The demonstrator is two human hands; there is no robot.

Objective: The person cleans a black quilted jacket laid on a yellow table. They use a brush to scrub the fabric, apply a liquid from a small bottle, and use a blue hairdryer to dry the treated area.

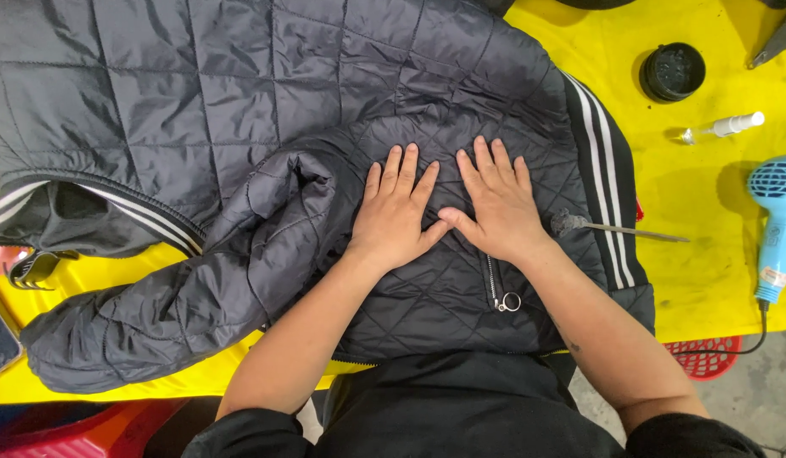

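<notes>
Lay flat and spread, fingers [407,170] of the left hand [395,216] and of the right hand [495,203] alike, apart from one another and gripping nothing, palms pressed down on the quilted jacket [240,110]. Thumbs nearly touching at the middle. Under the fingers, dark grey padded nylon, slightly glossy, stitched in a diamond grid, puckered and creased. Just below the right wrist, a metal zip with a ring pull [508,301]. To the left of the left hand, a sleeve [181,297] folded over in a rumpled bulge, trailing toward the table's near edge. To the right of the right hand, a dark ribbed hem with white stripes [609,182]. Jacket spread over most of the yellow table [707,246], smooth and scuffed. Beside the striped hem, a thin metal tool with a dark tufted head [613,226], resting partly on the jacket. Farther right, a light blue hair dryer [779,225] bearing a small pale label low on its handle. Above it, a small clear spray bottle with white cap [722,127] lying on its side, and a round black tin [672,71]. Below the table edge, a red plastic basket [707,356].
</notes>
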